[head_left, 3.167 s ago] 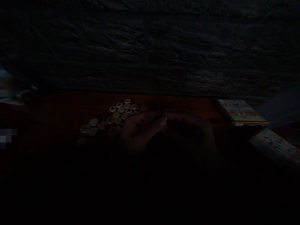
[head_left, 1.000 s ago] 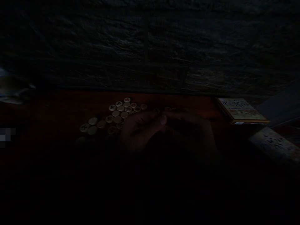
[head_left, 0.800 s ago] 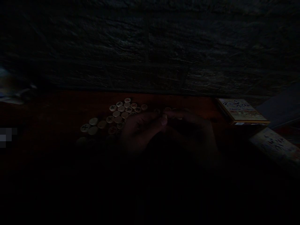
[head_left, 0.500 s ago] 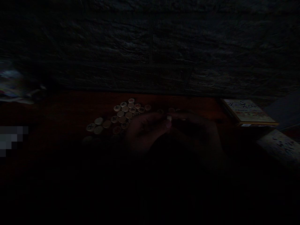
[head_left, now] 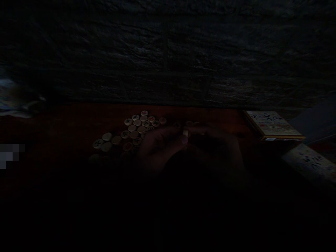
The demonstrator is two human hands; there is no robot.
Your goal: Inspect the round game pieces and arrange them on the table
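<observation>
The scene is very dark. A pale, round Chinese chess piece [head_left: 186, 133] is seen edge-on between the fingertips of both hands, above the table. Thumb and fingers of my left hand [head_left: 159, 143] close on it from the left. From the right, my right hand [head_left: 222, 140] meets the same piece with bent fingers; its lower part fades into shadow. Loose Chinese chess pieces [head_left: 137, 123], some with black or red characters and some plain, lie flat beside and behind my left hand, which hides part of them.
The reddish-brown table [head_left: 78, 119] runs up to a dark stone-block wall [head_left: 168, 52]. At the right lies a flat box [head_left: 275, 124] with dark writing, and another printed item [head_left: 312, 159] sits below it. A pale, blurred object [head_left: 13, 96] is at the far left.
The whole view has shifted a little, so everything appears slightly further left. Both hands keep nearly the same pose around the Chinese chess piece.
</observation>
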